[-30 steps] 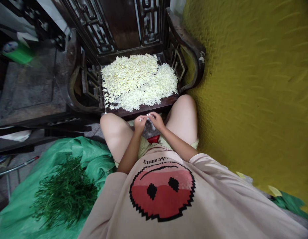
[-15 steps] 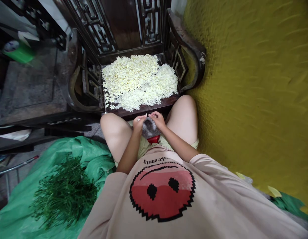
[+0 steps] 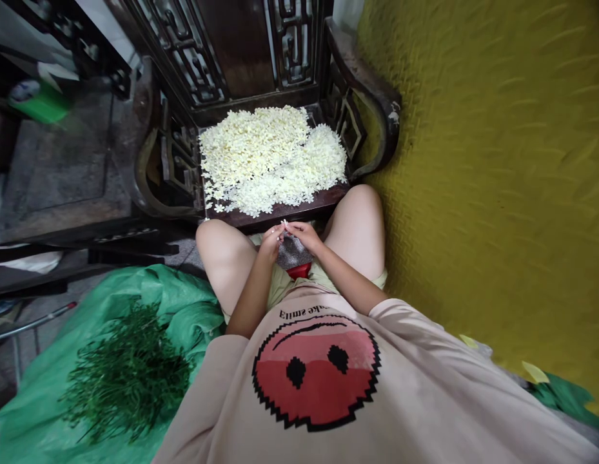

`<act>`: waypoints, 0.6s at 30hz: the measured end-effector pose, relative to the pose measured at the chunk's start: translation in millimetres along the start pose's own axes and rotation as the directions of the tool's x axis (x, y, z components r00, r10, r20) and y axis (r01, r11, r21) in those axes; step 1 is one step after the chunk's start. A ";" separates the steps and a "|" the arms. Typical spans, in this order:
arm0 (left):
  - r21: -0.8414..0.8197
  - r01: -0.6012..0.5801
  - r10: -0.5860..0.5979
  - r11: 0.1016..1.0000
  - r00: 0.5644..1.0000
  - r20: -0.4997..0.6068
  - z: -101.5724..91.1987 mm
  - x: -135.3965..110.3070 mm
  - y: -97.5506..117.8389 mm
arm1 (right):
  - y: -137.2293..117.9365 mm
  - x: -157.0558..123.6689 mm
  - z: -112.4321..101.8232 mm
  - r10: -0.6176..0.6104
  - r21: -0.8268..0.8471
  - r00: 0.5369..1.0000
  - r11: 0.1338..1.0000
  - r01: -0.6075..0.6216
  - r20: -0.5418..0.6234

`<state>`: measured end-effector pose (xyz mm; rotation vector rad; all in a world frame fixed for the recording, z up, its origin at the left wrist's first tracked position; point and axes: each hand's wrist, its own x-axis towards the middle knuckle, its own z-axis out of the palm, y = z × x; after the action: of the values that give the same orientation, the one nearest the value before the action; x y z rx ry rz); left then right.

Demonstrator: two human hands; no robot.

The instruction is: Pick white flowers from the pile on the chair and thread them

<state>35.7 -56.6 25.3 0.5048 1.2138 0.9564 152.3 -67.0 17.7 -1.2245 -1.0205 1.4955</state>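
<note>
My left hand (image 3: 270, 243) is closed in front of the seat's edge, between my knees. My right hand (image 3: 304, 236) meets it, its fingertips pinched together. A small white flower (image 3: 284, 222) sits where the fingertips of both hands come together. Another tiny white bit shows against the left fingers, too small to tell what it is. Just beyond the hands, a thick layer of white and pale yellow flowers (image 3: 274, 148) covers most of the dark wooden chair seat (image 3: 299, 209).
Curved chair arms (image 3: 387, 132) flank the seat, and a yellow textured wall (image 3: 492, 161) rises on the right. At lower left, dark green sprigs (image 3: 129, 377) lie on a green plastic sheet (image 3: 149, 280). A green roll (image 3: 40, 101) rests on the wooden surface at upper left.
My hands have come together; the fingertips were slightly apart before and now meet at the white flower. The flower layer on the seat looks the same.
</note>
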 end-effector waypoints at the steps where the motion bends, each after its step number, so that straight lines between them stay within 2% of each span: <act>1: 0.002 -0.001 0.001 1.000 1.000 0.001 -0.1 0.4 -0.4 | 0.7 0.1 0.0 0.005 0.005 1.000 1.000 -0.005 -0.013; 4: 0.037 -0.007 0.007 0.999 1.000 0.002 -0.9 1.8 -3.3 | 4.2 1.3 -0.9 0.007 0.015 0.996 1.000 -0.005 -0.089; 7: 0.091 -0.018 0.019 0.996 1.000 -0.015 -0.7 1.6 -6.9 | 7.9 2.8 -1.6 -0.042 -0.026 0.985 0.999 0.038 -0.167; 11: 0.111 -0.028 0.030 0.993 0.999 -0.012 3.0 -1.9 -8.3 | 11.3 3.8 -0.7 -0.048 -0.083 0.979 0.996 0.032 -0.200; 13: 0.081 -0.031 0.034 0.996 0.999 -0.043 3.9 -2.5 -6.7 | 12.4 5.0 -1.8 0.017 -0.044 0.972 0.999 -0.028 -0.233; 15: 0.038 -0.040 0.045 0.998 0.989 -0.138 1.9 -0.8 -4.0 | 12.6 7.1 -5.8 0.114 0.042 0.951 0.993 -0.106 -0.287; 18: -0.011 -0.070 0.064 0.998 0.956 -0.288 -5.7 4.8 -0.5 | 9.9 10.5 -15.2 0.260 0.203 0.877 0.960 -0.192 -0.404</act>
<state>30.7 -53.8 20.4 0.4008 1.4530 1.1270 164.9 -58.4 3.3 -1.5111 -0.4685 1.3631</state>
